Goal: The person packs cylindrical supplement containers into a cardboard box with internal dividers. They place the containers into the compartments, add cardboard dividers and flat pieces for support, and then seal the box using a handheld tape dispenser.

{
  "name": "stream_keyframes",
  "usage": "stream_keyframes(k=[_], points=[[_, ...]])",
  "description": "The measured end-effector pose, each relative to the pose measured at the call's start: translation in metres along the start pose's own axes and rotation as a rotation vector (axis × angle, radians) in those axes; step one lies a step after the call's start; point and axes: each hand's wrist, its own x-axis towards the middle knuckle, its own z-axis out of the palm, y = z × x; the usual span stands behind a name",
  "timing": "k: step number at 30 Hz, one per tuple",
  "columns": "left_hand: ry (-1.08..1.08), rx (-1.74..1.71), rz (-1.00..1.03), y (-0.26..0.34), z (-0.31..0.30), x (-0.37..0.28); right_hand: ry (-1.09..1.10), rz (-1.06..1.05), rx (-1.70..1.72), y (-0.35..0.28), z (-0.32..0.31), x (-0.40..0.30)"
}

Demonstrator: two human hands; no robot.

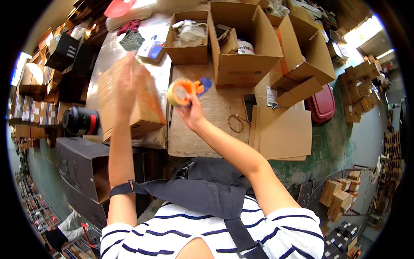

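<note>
My right hand (191, 111) grips a tape dispenser (181, 92) with an orange core and frame, a roll of tape on it and a blue end part. Motion blurs my left hand (126, 84), which is over the top of a closed cardboard carton (145, 110); whether it touches the carton, and how its fingers are set, I cannot tell. The carton stands on the left part of the worktable (200, 139), with orange marks on its side. Just beyond it lie a grey-green cloth (131, 40), a dark red cloth (128, 27) and a small blue and white box (151, 50).
Open cartons (249, 69) line the table's far side. A phone (249, 106), a bead bracelet (236, 123) and flat cardboard sheets (284, 132) lie to the right. A black tub (81, 121) stands left of the carton; dark boxes (81, 162) are below. A person (61, 231) is at lower left.
</note>
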Motion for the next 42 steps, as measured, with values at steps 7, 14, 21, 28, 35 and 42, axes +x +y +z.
stream_keyframes(k=[7,14,21,28,35,42], points=[[-0.355,0.305,0.668,0.062,0.212,0.036,0.109,-0.148,-0.777,-0.076,-0.191,-0.175],[-0.709,0.738,0.483,0.037,0.340,0.074,0.687,-0.503,-0.594,-0.096,-0.317,-0.334],[-0.570,0.752,0.415,0.026,0.327,0.093,0.920,-0.574,-0.244,-0.081,-0.373,-0.414],[-0.449,0.683,0.446,0.039,0.238,0.044,0.858,-0.476,-0.390,-0.156,-0.394,-0.422],[-0.580,0.643,0.365,0.091,0.143,-0.134,0.484,-0.370,-0.668,-0.269,-0.383,-0.360],[-0.580,0.983,0.334,0.104,0.040,-0.261,0.042,-0.271,-0.825,-0.340,-0.263,-0.232]])
